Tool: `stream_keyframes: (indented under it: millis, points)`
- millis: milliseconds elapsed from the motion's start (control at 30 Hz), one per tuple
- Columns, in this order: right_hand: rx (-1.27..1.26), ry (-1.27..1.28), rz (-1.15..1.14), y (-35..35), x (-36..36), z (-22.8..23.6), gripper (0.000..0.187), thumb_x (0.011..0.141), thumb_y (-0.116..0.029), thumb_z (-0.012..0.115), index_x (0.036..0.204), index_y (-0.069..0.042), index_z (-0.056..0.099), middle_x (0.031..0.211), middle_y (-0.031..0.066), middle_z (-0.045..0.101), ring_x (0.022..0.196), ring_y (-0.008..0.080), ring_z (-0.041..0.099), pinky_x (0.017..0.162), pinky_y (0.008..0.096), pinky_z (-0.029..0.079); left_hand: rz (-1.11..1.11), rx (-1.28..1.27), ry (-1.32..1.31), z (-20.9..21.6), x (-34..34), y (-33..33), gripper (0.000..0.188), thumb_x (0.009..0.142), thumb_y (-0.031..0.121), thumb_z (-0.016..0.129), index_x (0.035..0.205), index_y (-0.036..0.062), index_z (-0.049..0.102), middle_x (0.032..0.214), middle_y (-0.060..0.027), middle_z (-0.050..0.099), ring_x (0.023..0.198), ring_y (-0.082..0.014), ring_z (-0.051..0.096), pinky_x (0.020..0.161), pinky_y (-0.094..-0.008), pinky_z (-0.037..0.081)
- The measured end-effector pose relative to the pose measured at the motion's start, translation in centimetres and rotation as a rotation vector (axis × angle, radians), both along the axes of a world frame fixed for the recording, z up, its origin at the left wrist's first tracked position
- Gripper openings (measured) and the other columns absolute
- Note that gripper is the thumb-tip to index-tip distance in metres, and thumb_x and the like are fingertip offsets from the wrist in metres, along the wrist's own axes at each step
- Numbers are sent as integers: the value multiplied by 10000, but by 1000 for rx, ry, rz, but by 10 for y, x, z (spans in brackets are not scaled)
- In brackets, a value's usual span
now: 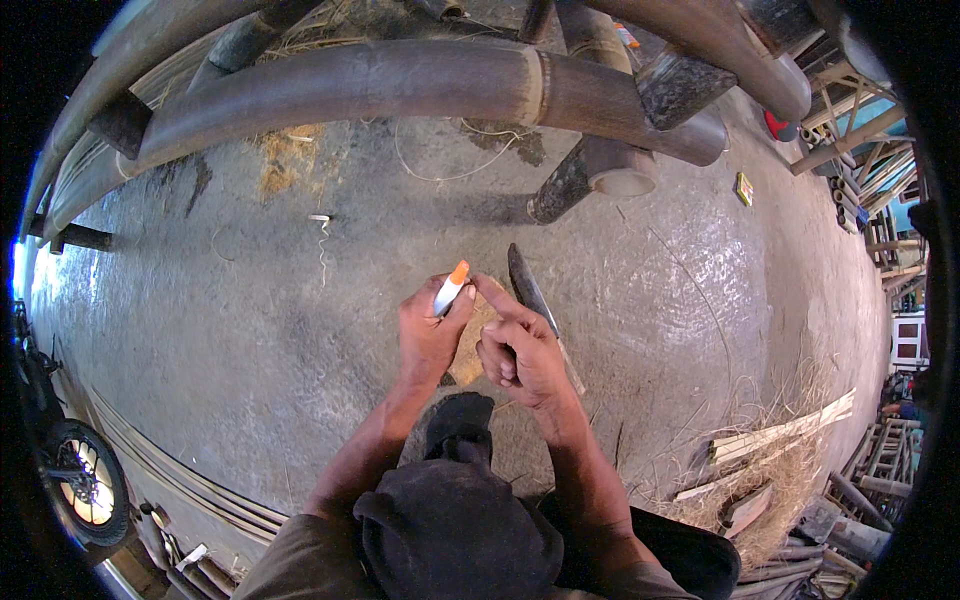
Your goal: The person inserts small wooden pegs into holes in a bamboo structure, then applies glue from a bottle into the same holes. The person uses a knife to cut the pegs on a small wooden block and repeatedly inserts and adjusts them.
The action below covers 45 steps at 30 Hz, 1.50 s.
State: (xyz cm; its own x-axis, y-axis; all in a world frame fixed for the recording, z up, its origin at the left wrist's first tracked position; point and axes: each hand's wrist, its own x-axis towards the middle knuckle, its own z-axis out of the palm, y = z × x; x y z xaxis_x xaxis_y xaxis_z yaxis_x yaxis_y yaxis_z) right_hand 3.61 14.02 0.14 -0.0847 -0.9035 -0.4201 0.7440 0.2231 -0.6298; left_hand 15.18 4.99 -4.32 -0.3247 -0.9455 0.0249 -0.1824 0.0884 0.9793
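Above the floor in front of me, my left hand (428, 325) is closed around a small white bottle (449, 296) with an orange tip, which points up and away from me. My right hand (524, 352) is beside it, its index finger stretched to the left hand's fingertips. The other right fingers are curled in, and whatever they may hold is hidden. Below and between the hands is a tan, flat-looking block (468, 362), partly covered by them. Just right of my right hand, a long-bladed knife (530, 285) lies on the floor, its pale handle toward me.
Thick bamboo poles (340, 95) form a frame across the far side. Split strips and shavings (780, 430) lie at the right. Long thin strips (190, 480) and a wheel (92, 485) are at the left. A small yellow-green packet (744, 189) lies far right.
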Motion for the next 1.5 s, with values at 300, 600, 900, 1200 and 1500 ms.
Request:
stream_keyframes:
  millis: [300, 600, 900, 1200, 1500]
  points:
    - [31, 194, 79, 2, -3, -1, 651, 967, -69, 527, 1584, -138, 335, 581, -43, 410, 466, 54, 360, 411, 232, 322, -59, -27, -100, 8, 4, -3, 233, 899, 186, 754, 1019, -7, 706, 807, -99, 691, 695, -131, 611, 644, -297, 499]
    - [30, 152, 73, 4, -5, 2, 665, 967, -90, 545, 1590, -136, 317, 555, -54, 403, 445, 53, 342, 406, 237, 304, -47, -91, -139, 9, -1, -3, 173, 892, 147, 729, 992, 8, 705, 861, -143, 716, 730, -252, 700, 670, -349, 548]
    - [35, 71, 49, 2, -4, 11, 684, 964, -95, 551, 1597, -140, 296, 540, -56, 371, 431, 56, 326, 406, 239, 287, -46, -365, -117, -1, -7, -7, 189, 837, 74, 716, 1019, 52, 670, 869, -160, 712, 750, -349, 708, 661, -403, 567]
    - [-8, -28, 29, 4, -5, 22, 667, 953, -94, 535, 1584, -105, 318, 533, -61, 357, 420, 62, 312, 406, 243, 268, 11, -316, -199, 2, -9, -7, 140, 882, 122, 696, 982, 28, 669, 775, -167, 690, 684, -347, 693, 622, -402, 540]
    - [-133, -271, -29, 7, -11, 33, 615, 945, -162, 503, 1529, -18, 378, 486, -67, 345, 409, 56, 313, 370, 210, 308, -1, -51, -10, 9, 13, -23, 168, 943, 181, 697, 963, 19, 659, 668, -15, 586, 620, -70, 514, 563, -287, 440]
